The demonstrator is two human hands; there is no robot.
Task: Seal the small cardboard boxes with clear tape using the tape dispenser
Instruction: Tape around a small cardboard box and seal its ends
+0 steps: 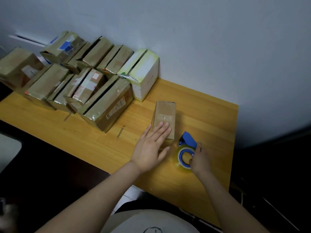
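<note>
From the head camera, we are pressing our left hand [151,145] flat, fingers straight, on the near end of the small brown cardboard box [164,113], which is lying on the yellow wooden table [202,118]. Just right of that hand, our right hand [200,158] is curling its fingers round the blue tape dispenser [188,141] with its clear roll, which is sitting just beside the box's near right corner.

Bare wood is lying open beyond the box as far as the pale wall [218,47], and to the right of the right hand before the table's right edge. The near edge is running close under both wrists. To the left of the left hand, past a strip of free wood, the stack of taped brown cardboard boxes [107,105] is crowding the table, with a white and green carton [146,78] at its right end.

The left palm is covering the box's near end, and the right fingers are hiding part of the dispenser. We cannot tell whether any tape is running to the box.

Three small white handling symbols are showing on the box top. The labels on the stacked boxes are too blurred to read.
</note>
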